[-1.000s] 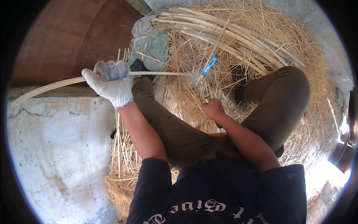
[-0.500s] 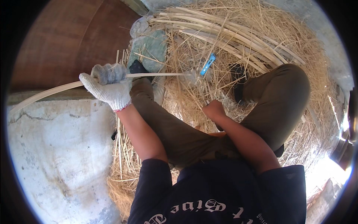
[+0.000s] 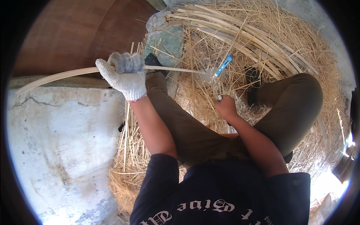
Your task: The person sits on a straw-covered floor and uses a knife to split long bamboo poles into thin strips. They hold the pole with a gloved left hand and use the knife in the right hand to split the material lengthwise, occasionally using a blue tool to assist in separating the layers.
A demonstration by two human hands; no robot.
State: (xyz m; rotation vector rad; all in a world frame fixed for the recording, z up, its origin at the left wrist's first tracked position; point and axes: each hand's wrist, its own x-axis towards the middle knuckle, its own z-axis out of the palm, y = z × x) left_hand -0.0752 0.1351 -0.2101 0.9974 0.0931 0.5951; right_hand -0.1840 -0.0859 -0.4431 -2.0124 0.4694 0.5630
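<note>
My left hand [image 3: 125, 73], in a white and grey knitted glove, is closed around a long pale bamboo strip [image 3: 63, 76]. One end of the strip curves out to the left; the other reaches right, over the shavings between my legs. My bare right hand [image 3: 226, 107] is closed on a tool handle [image 3: 219, 98], of which a metal collar shows at the fist. The tool's working end is hard to make out against the shavings. Just beyond that fist a blue utility knife [image 3: 223, 66] lies on the shavings, touched by neither hand.
Several split bamboo strips [image 3: 258, 39] lie in a bundle at the far right on a heap of shavings [image 3: 300, 48]. A greenish stone [image 3: 165, 45] sits beyond my left foot. A brown panel [image 3: 75, 33] and a cracked pale concrete surface [image 3: 63, 138] border the left side.
The whole view has shifted, so things appear farther right. Both hands keep their grip, and the metal collar at my right fist shows more plainly now.
</note>
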